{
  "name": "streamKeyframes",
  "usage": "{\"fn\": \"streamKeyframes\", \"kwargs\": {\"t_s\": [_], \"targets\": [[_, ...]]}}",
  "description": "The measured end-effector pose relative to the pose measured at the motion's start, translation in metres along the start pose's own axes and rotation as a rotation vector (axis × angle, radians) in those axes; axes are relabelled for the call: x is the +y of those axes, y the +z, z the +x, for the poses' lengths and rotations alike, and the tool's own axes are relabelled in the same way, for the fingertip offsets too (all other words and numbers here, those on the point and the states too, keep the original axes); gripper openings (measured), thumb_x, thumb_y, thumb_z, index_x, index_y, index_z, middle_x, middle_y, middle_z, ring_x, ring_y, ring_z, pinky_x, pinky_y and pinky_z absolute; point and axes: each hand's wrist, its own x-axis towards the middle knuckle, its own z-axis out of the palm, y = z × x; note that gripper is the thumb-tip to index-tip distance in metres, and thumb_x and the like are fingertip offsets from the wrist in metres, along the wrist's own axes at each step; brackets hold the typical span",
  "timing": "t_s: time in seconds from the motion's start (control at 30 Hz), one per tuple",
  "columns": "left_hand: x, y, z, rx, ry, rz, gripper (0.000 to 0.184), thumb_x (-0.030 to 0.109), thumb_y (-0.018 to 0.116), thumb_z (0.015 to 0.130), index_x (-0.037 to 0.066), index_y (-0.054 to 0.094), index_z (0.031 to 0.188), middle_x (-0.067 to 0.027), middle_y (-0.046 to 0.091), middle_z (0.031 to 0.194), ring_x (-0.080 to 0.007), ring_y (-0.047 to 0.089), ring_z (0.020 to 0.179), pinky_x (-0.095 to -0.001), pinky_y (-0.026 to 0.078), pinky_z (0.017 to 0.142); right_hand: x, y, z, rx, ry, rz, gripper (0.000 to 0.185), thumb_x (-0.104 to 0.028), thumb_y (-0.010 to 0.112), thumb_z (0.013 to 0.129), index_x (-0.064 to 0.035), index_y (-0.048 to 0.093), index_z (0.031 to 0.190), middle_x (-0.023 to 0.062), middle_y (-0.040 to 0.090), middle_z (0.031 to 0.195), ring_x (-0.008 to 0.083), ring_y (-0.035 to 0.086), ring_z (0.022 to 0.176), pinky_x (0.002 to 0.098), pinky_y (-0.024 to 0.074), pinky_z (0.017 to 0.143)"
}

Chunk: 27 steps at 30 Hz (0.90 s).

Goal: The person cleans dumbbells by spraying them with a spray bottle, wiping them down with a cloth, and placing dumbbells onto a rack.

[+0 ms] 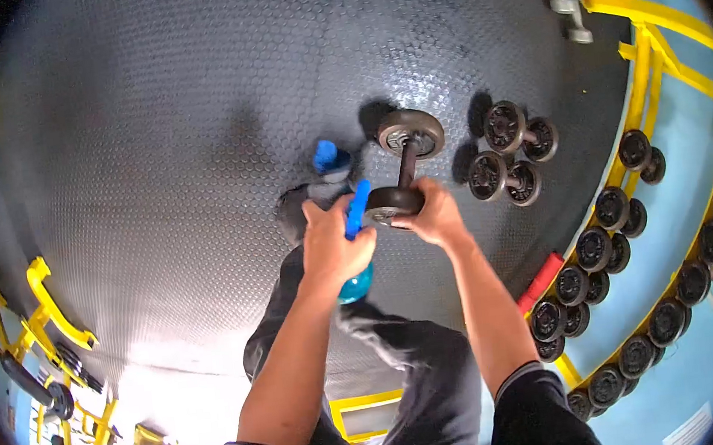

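Observation:
My right hand [435,215] is closed on the near plate of a black dumbbell [408,166], whose handle and other plate point away from me. Whether the dumbbell rests on the floor I cannot tell. Just to its left, my left hand [335,246] is wrapped round what looks like a spray bottle [357,211], with a blue top and a teal lower part showing below the fingers. Beyond the left hand, a small blue item [329,156] shows beside my dark shoe; its kind is unclear. My legs in dark trousers are bent beneath my arms.
Two more dumbbells [502,127] [502,178] lie on the black rubber floor [170,155] to the right. A yellow rack [648,83] with several dumbbells curves along the right side, near a red roll [540,283]. Grey dumbbells [563,1] lie at the upper right. Yellow gym equipment [51,308] stands left.

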Motion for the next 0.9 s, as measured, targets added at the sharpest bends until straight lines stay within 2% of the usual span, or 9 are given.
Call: {"fn": "streamKeyframes", "kwargs": {"t_s": [0.13,0.33,0.4,0.53,0.57,0.6,0.67,0.77,0.9], "targets": [[-0.003,0.016,-0.008,-0.155,-0.087,0.048,0.047,0.019,0.068,0.067,0.014,0.061,0.112,-0.0244,0.047,0.095,-0.0450,0.058,0.085,-0.0465,0.050,0.076,0.037,0.105,-0.009,0.171,-0.129,-0.182,0.043,-0.013,0.073,0.067,-0.0073,0.050,0.103,0.0147,0.055,0.101,0.0354,0.056,0.098,0.0431,0.0505,0.082],[-0.008,0.036,-0.015,-0.125,0.008,0.194,0.047,0.019,0.067,0.066,0.012,0.060,0.112,-0.0269,0.049,0.099,-0.0457,0.058,0.082,-0.0476,0.050,0.073,0.045,0.171,-0.002,0.146,-0.108,-0.163,0.037,-0.017,0.068,0.068,-0.0089,0.051,0.100,0.0128,0.053,0.099,0.0330,0.054,0.099,0.0456,0.0473,0.083],[-0.007,0.043,-0.015,-0.171,0.026,0.218,0.049,0.019,0.066,0.066,0.012,0.059,0.115,-0.0279,0.050,0.101,-0.0452,0.057,0.088,-0.0469,0.049,0.077,0.045,0.162,-0.003,0.163,-0.087,-0.020,0.042,-0.021,0.071,0.068,-0.0061,0.053,0.104,0.0145,0.055,0.100,0.0349,0.054,0.100,0.0441,0.0466,0.086],[-0.017,0.059,-0.020,-0.202,0.049,0.147,0.053,0.017,0.066,0.066,0.010,0.057,0.118,-0.0274,0.050,0.101,-0.0445,0.054,0.095,-0.0449,0.047,0.081,0.080,0.162,0.038,0.368,0.490,0.799,0.067,-0.029,0.085,0.061,0.0011,0.052,0.111,0.0161,0.059,0.105,0.0303,0.059,0.096,0.0361,0.0466,0.088],[-0.020,0.062,-0.022,-0.200,0.097,0.140,0.055,0.016,0.066,0.065,0.008,0.056,0.119,-0.0286,0.048,0.101,-0.0459,0.055,0.090,-0.0449,0.048,0.077,0.083,0.158,0.051,0.348,0.492,0.858,0.062,-0.025,0.083,0.066,0.0014,0.051,0.112,0.0130,0.060,0.101,0.0259,0.059,0.094,0.0347,0.0468,0.086],[-0.018,0.063,-0.022,-0.215,0.115,0.156,0.055,0.016,0.066,0.065,0.008,0.056,0.119,-0.0286,0.048,0.101,-0.0459,0.055,0.090,-0.0449,0.048,0.077,0.081,0.157,0.065,0.339,0.312,1.326,0.054,-0.017,0.084,0.065,0.0001,0.053,0.105,0.0094,0.058,0.092,0.0185,0.058,0.079,0.0316,0.0491,0.071],[-0.014,0.056,-0.024,-0.275,0.127,0.198,0.055,0.016,0.066,0.066,0.008,0.056,0.120,-0.0289,0.047,0.104,-0.0456,0.053,0.094,-0.0448,0.046,0.081,0.081,0.168,0.101,0.076,0.340,1.648,0.039,-0.014,0.081,0.067,-0.0030,0.057,0.096,0.0078,0.060,0.080,0.0173,0.058,0.069,0.0319,0.0490,0.063],[-0.024,0.052,-0.038,-0.245,0.179,0.150,0.056,0.012,0.066,0.066,0.008,0.055,0.121,-0.0277,0.047,0.108,-0.0449,0.051,0.100,-0.0446,0.043,0.087,0.063,0.161,0.105,0.011,0.569,1.569,0.013,-0.013,0.073,0.073,-0.0051,0.062,0.073,0.0068,0.054,0.055,0.0182,0.054,0.051,0.0322,0.0438,0.050],[0.000,0.031,-0.067,-0.222,0.372,0.131,0.056,0.009,0.066,0.065,0.007,0.056,0.120,-0.0238,0.045,0.118,-0.0420,0.048,0.110,-0.0436,0.037,0.098,0.051,0.140,0.061,0.104,0.595,1.553,0.012,-0.010,0.063,0.076,-0.0029,0.061,0.066,0.0080,0.053,0.053,0.0193,0.049,0.043,0.0359,0.0370,0.040]]}}
